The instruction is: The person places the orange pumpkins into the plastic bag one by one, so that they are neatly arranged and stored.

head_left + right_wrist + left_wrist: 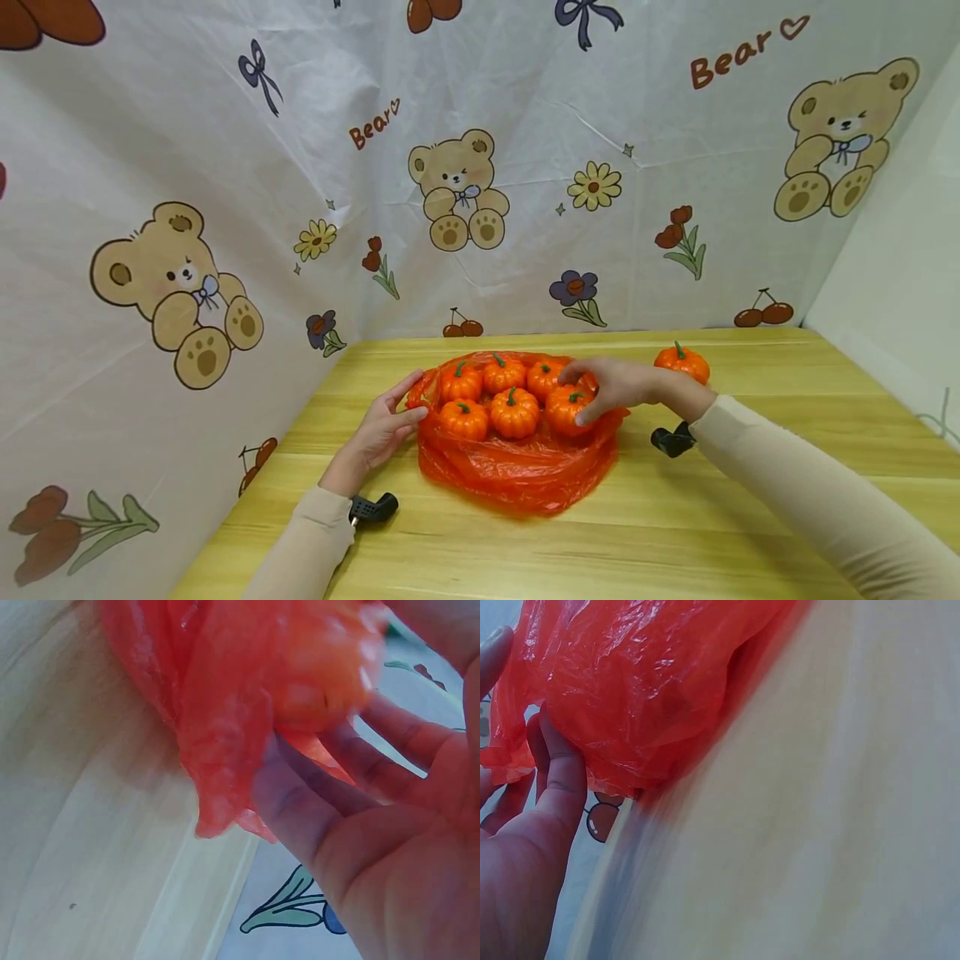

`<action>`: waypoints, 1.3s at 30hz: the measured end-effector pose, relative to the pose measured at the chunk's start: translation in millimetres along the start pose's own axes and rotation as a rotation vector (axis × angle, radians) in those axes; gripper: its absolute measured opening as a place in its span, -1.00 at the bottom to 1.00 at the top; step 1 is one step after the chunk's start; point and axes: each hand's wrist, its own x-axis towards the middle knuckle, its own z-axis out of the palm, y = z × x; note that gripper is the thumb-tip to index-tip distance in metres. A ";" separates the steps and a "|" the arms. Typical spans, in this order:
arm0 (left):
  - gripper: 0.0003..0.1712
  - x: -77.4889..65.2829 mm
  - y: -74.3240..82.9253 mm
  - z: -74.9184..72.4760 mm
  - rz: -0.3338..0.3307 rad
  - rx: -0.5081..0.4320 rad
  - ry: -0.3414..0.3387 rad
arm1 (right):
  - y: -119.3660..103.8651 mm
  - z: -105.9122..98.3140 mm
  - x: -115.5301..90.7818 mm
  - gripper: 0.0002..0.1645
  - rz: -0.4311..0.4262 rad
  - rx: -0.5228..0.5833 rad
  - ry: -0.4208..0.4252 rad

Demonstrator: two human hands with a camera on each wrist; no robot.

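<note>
An orange-red plastic bag lies on the table with its mouth spread, holding several small orange pumpkins with green stems, such as a front middle pumpkin. At the bag's left rim is my left hand, fingers extended and touching the plastic, thumb apart from them. My right hand grips a pumpkin at the right side of the bag's mouth, thumb in front and fingers behind. The right wrist view shows this pumpkin blurred between the fingers, with bag plastic beside it.
Another pumpkin sits on the wooden table behind my right forearm. Black wrist devices show at both wrists. A bear-print cloth hangs along the back and left sides, and a plain white wall stands at right.
</note>
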 end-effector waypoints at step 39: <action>-0.11 0.7 -0.4 -0.3 -0.001 0.001 -0.002 | 28.1 -63.5 -52.4 -0.39 0.023 0.090 0.105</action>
